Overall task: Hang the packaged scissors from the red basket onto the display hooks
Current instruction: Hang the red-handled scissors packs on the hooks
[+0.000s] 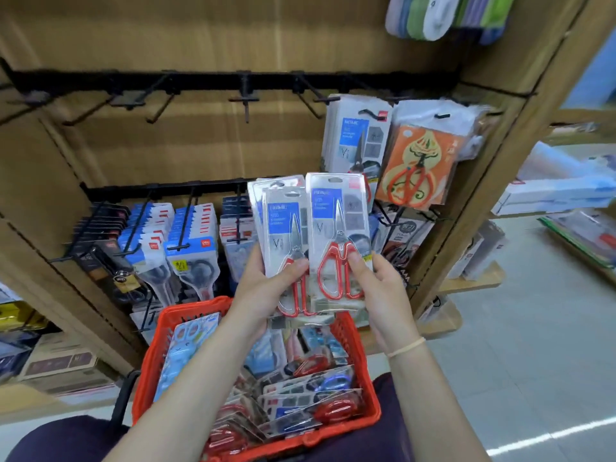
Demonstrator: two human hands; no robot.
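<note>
Both hands gripping scissors packs (338, 235), above basket (353, 341)

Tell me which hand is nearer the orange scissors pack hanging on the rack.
Right. The right hand sits below the orange pack, slightly to its left; the left hand is farther left, beyond the packs both hands hold.

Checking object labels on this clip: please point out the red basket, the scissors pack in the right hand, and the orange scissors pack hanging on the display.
red basket (151, 358): head view, left rim.
right-hand scissors pack (336, 228): head view, card centre.
orange scissors pack (416, 165): head view, card centre.
</note>
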